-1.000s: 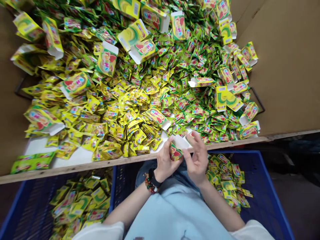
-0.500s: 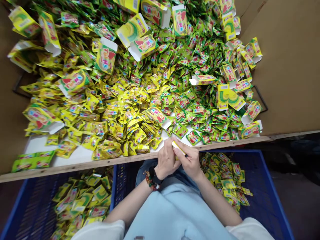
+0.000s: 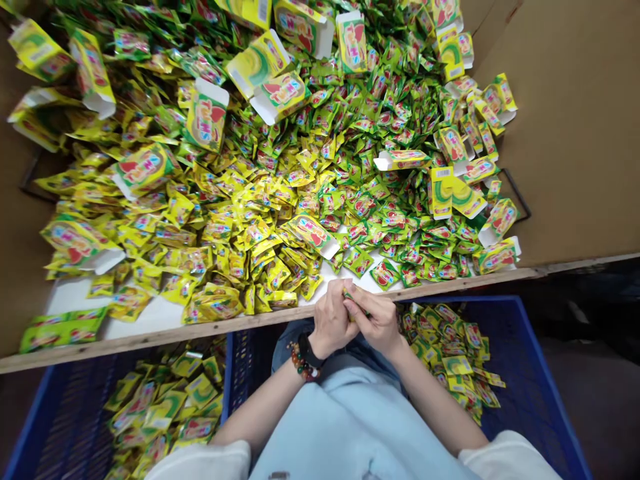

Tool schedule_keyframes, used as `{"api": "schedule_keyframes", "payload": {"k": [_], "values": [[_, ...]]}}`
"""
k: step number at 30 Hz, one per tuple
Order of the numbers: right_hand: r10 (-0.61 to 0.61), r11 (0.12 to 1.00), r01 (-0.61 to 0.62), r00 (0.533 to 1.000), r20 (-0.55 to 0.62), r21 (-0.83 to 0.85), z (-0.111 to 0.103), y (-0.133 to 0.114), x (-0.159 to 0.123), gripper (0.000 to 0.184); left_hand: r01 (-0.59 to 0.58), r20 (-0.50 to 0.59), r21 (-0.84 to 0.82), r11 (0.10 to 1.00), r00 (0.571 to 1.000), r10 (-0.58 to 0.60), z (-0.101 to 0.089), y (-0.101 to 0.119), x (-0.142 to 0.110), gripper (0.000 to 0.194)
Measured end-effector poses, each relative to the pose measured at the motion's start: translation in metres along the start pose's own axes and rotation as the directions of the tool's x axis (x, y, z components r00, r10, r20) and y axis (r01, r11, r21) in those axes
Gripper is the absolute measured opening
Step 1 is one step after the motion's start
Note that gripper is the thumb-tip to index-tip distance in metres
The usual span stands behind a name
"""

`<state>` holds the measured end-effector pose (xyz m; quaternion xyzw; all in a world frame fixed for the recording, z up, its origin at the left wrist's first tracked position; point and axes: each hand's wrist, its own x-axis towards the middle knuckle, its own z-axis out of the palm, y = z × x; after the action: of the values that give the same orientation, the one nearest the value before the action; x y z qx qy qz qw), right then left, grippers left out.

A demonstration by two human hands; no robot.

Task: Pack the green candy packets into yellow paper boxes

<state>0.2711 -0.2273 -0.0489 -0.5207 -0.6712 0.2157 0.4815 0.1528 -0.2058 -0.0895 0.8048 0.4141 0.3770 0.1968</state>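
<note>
A: In the head view, what is different from the earlier moment?

B: The left hand (image 3: 330, 320) and the right hand (image 3: 377, 321) are now very close, and they nearly close around one small carton (image 3: 349, 295). Before, the hands stood wider apart and the carton showed much more.

A: Where is this carton now?

B: It is held between the fingers of both hands, just over the wooden edge (image 3: 250, 312) of the surface. It is mostly hidden, and only a small green and yellow part shows.

A: And near the hands?

B: Foil sachets (image 3: 250, 200) lie in a big heap on the surface, just beyond the fingers. A blue plastic crate (image 3: 545, 400) below the right hand holds more sachets (image 3: 450, 363).
</note>
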Motion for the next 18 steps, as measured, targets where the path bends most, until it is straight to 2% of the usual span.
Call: {"api": "schedule_keyframes", "payload": {"k": [2, 4, 6, 8, 9, 10, 12, 15, 17, 18], "values": [[0.004, 1.000, -0.004, 1.000, -0.005, -0.006, -0.016, -0.003, -0.009, 0.035, -0.063, 0.040, -0.027, 0.998, 0.997, 0.064, -0.010, 0.002, 0.002, 0.053], [0.108, 0.982, -0.105, 0.994, 0.014, -0.160, -0.046, -0.002, -0.023, 0.034, -0.091, 0.098, -0.011, 0.996, 0.991, 0.092, -0.027, 0.002, 0.005, 0.063], [0.261, 0.863, -0.249, 0.965, -0.033, -0.439, -0.079, 0.005, -0.037, 0.029, -0.036, 0.082, 0.113, 0.993, 0.996, 0.027, -0.047, -0.001, 0.010, 0.049], [0.285, 0.741, -0.258, 0.957, -0.057, -0.620, -0.099, 0.017, -0.043, 0.026, 0.074, 0.011, 0.287, 0.955, 0.997, -0.080, -0.063, -0.008, 0.014, 0.023], [0.281, 0.728, -0.231, 0.959, -0.025, -0.645, -0.101, 0.024, -0.041, 0.027, 0.123, 0.000, 0.364, 0.923, 0.991, -0.132, -0.068, -0.012, 0.017, 0.020], [0.270, 0.744, -0.199, 0.963, 0.014, -0.638, -0.095, 0.031, -0.035, 0.028, 0.154, 0.016, 0.427, 0.891, 0.984, -0.177, -0.071, -0.015, 0.019, 0.022], [0.247, 0.792, -0.172, 0.968, 0.050, -0.586, -0.069, 0.042, -0.015, 0.029, 0.165, 0.095, 0.525, 0.835, 0.964, -0.250, -0.069, -0.021, 0.023, 0.024], [0.251, 0.750, -0.266, 0.962, -0.111, -0.605, -0.019, 0.054, 0.023, 0.033, 0.116, 0.180, 0.625, 0.772, 0.941, -0.287, -0.062, -0.026, 0.028, 0.019], [0.272, 0.752, -0.328, 0.945, -0.185, -0.572, 0.003, 0.059, 0.042, 0.033, 0.054, 0.214, 0.642, 0.764, 0.945, -0.247, -0.061, -0.028, 0.028, 0.018], [0.290, 0.781, -0.344, 0.939, -0.185, -0.521, 0.008, 0.062, 0.046, 0.031, 0.027, 0.220, 0.637, 0.770, 0.952, -0.215, -0.062, -0.028, 0.028, 0.018]]}}
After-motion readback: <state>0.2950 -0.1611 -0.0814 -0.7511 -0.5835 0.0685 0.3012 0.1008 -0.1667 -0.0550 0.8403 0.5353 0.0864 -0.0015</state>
